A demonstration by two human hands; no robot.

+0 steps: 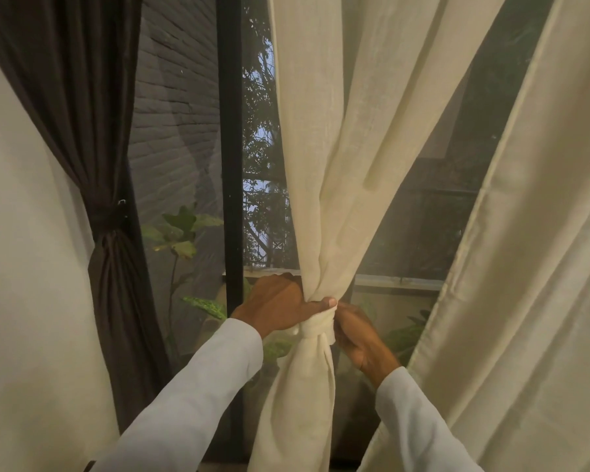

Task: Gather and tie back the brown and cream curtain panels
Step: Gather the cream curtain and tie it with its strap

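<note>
A cream curtain panel (324,158) hangs in the middle of the window, bunched into a narrow waist with a cream tie band (315,330) wrapped round it. My left hand (280,306) grips the gathered cloth just above the band, thumb laid across the front. My right hand (358,338) holds the band's right side, fingers curled behind it. At the left, the brown curtain panel (82,97) is gathered and bound at its waist (106,216) against the wall.
A second, wider cream panel (525,267) hangs loose at the right. A black window post (230,148) stands between the curtains. Leafy plants (181,229) and a grey brick wall (174,97) show behind the glass. A pale wall (24,267) fills the left.
</note>
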